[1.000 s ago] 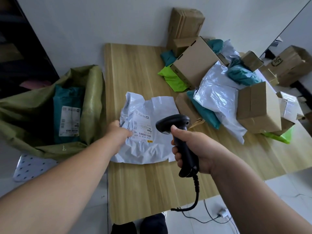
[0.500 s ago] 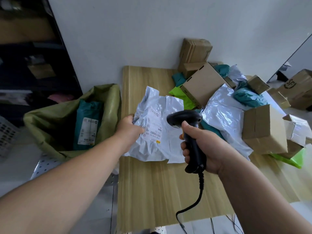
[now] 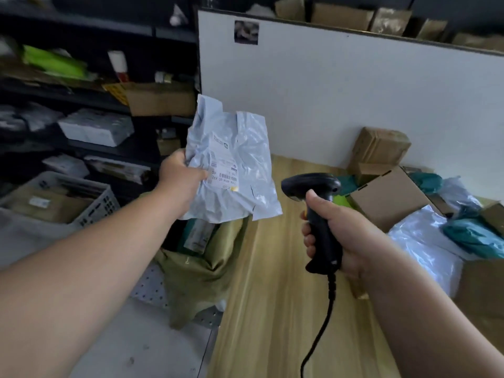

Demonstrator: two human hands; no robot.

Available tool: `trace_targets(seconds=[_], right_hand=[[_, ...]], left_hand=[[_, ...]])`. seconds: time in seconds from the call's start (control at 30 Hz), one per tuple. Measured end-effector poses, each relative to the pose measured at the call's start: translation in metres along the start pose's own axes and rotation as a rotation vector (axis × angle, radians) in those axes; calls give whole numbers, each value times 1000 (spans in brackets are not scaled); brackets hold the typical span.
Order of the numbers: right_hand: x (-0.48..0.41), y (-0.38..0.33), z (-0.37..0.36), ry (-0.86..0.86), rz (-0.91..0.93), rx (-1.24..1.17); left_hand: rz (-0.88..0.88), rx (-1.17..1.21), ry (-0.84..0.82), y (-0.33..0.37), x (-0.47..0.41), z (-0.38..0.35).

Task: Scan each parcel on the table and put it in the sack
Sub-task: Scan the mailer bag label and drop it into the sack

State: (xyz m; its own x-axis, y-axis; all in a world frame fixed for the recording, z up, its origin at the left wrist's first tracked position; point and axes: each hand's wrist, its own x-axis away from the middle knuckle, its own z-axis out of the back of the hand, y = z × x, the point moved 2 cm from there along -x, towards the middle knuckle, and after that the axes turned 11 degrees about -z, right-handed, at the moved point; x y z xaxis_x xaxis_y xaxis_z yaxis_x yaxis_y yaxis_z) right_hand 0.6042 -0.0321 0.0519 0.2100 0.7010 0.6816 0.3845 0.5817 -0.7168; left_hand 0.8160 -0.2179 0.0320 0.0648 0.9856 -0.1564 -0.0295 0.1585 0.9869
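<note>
My left hand grips a crumpled pale-blue plastic parcel by its left edge and holds it in the air, label facing me, above the olive-green sack. The sack sits open on the floor to the left of the wooden table, with a teal labelled parcel partly visible inside. My right hand holds a black corded barcode scanner over the table, its head pointing left toward the lifted parcel.
Piled at the table's right are several parcels: a brown cardboard box, a white plastic bag, teal bags. A white partition stands behind the table. Dark shelves and a white crate are at the left.
My left hand has lifted the pale-blue parcel off the table and carried it left, over the sack. The view has swung left. The scanner stays in my right hand.
</note>
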Motion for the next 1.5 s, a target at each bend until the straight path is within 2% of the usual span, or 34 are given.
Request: trace_targets(seconds=[0.1, 0.23, 0.4, 0.73, 0.8, 0.9, 1.0, 1.13, 1.4, 1.5], right_hand=[[-9, -9, -24, -35, 1, 20], [-31, -18, -60, -38, -2, 21], [-68, -13, -102, -20, -55, 24], [-128, 12, -119, 136, -196, -31], [-136, 17, -116, 160, -219, -43], [-147, 24, -110, 177, -241, -53], [-153, 31, -107, 194, -255, -63], [-152, 33, -107, 204, -252, -59], [-111, 35, -83, 273, -190, -101], [-83, 38, -59, 283, -155, -121]], left_hand=[[-48, -100, 84, 2, -24, 32], [-74, -328, 56, -14, -55, 63], [78, -467, -120, -76, -88, 78], [437, -388, -372, -201, -119, 60], [512, -466, -438, -221, -121, 57], [534, -760, -595, -247, -120, 57], [423, -999, -623, -256, -119, 57], [130, -1126, -712, -246, -115, 47], [-357, -962, -930, -177, -77, -4], [-469, -953, -970, -146, -51, -38]])
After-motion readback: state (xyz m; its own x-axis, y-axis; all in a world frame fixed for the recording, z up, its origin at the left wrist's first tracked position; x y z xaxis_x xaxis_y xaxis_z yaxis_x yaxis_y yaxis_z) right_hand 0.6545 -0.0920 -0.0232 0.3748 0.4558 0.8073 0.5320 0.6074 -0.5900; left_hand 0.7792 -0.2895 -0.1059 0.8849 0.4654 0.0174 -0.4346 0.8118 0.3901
